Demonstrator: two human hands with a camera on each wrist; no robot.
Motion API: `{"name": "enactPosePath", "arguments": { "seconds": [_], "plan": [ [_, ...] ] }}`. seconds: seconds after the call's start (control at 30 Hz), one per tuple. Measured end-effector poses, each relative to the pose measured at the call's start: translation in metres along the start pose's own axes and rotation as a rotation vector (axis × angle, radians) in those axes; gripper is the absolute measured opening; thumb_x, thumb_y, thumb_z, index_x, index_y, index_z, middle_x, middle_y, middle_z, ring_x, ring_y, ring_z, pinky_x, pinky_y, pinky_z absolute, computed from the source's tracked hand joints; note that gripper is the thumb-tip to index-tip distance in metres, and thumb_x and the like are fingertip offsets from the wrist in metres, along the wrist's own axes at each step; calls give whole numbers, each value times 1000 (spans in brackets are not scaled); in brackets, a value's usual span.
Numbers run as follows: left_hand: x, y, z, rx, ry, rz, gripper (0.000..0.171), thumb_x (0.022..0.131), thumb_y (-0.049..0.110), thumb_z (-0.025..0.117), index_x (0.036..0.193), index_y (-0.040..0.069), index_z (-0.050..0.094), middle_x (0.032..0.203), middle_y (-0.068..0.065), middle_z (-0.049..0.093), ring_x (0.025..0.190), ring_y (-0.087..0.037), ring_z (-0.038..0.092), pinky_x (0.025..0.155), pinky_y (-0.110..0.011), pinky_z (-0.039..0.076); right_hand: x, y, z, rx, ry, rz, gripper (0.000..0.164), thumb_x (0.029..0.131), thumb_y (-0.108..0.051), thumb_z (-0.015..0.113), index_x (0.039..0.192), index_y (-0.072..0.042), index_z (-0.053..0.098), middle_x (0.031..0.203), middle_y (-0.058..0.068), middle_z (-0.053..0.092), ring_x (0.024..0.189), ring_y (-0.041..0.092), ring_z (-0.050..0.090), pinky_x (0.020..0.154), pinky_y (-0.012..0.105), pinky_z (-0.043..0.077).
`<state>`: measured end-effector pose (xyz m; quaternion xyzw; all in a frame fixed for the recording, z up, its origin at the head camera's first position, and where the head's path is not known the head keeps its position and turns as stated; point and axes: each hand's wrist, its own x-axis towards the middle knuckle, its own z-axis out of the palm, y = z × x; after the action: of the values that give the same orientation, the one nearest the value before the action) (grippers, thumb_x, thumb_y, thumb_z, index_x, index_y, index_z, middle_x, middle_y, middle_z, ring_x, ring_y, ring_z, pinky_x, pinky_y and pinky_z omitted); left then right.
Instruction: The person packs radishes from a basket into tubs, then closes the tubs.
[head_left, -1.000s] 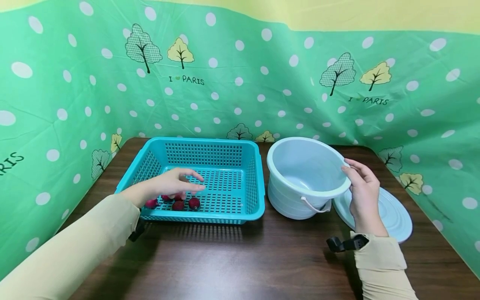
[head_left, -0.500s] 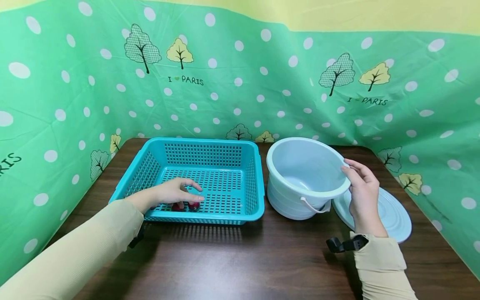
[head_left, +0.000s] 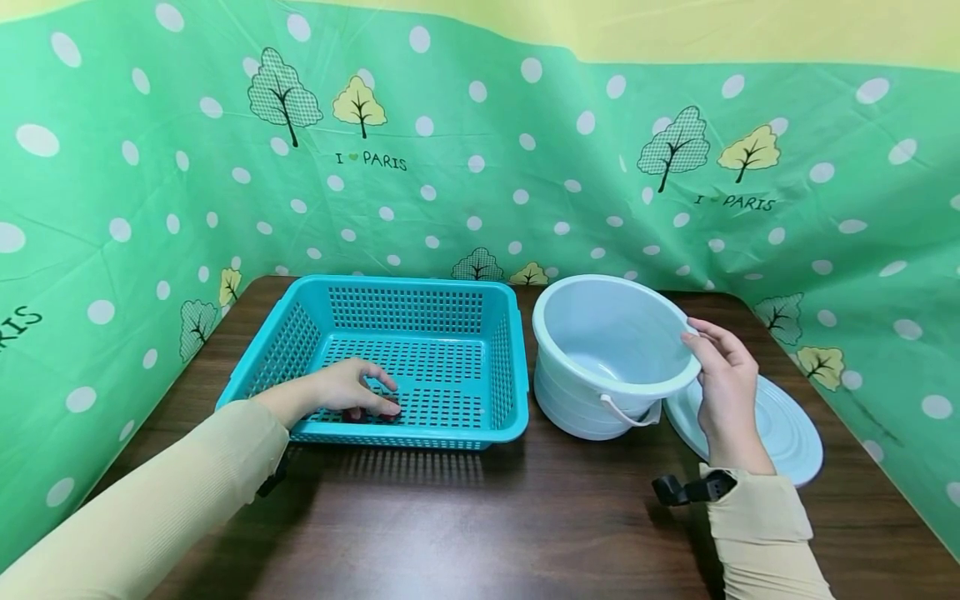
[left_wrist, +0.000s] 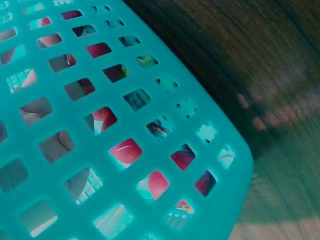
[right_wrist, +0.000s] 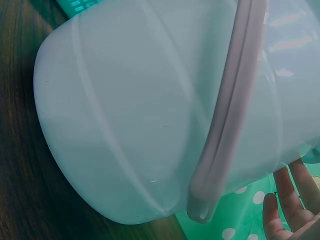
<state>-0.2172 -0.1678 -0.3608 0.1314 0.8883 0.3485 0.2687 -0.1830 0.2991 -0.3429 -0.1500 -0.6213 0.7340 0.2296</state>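
Observation:
Inside the teal plastic basket point(head_left: 450, 436), my left hand point(head_left: 348, 389) reaches down near the front wall, thumb and fingers curled round a small red radish point(head_left: 394, 403). Most of that radish is hidden by the hand. Through the basket's holes in the left wrist view, red radish skin point(left_wrist: 126, 151) shows in several places. My right hand point(head_left: 729, 392) grips the right rim of a pale blue bucket point(head_left: 577, 404), thumb toward the front and fingers at the far side. The bucket stands upright, its handle point(right_wrist: 230, 110) hanging down in front.
A round pale blue lid point(head_left: 787, 433) lies on the dark wooden table point(head_left: 480, 517), right of the bucket and partly behind my right forearm. Green polka-dot cloth point(head_left: 480, 192) hangs round the back and sides. Basket and bucket stand side by side with a narrow gap.
My left hand has lowered into the basket and its fingers have closed in on a radish, covering the radishes seen earlier. The right hand and bucket stay put.

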Motion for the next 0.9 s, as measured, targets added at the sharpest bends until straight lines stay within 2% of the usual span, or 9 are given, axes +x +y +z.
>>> {"name": "enactPosePath", "arguments": {
  "seconds": [0.17,0.43,0.67,0.9],
  "plan": [
    [-1,2,1,48,2,10,46,86,27,78,125,4,65,69,-4,66,53,-12,48,58,-30,47,0,0,0,-1,-1,2,20,91,-13,70,111,-13,73,95,-5,66,81,7,63,63,16,52],
    [1,1,3,119,19,-3,42,83,25,80,118,6,68,78,-2,70,59,-12,55,62,-30,49,1,0,0,-1,-5,-8,20,90,-13,71,110,-12,73,95,-5,67,82,7,63,64,16,52],
    [3,2,5,193,27,-12,39,83,25,81,115,7,69,77,-1,69,61,-13,56,61,-28,48,0,0,-1,-14,-8,2,21,92,-14,70,112,-13,72,97,-5,65,81,7,63,64,15,52],
    [2,2,4,156,31,-14,36,82,24,81,111,8,67,76,-2,70,60,-13,57,61,-28,49,-1,-1,0,-9,-17,-12,21,91,-14,70,112,-12,72,97,-4,65,81,7,63,64,15,52]
  ]
}}
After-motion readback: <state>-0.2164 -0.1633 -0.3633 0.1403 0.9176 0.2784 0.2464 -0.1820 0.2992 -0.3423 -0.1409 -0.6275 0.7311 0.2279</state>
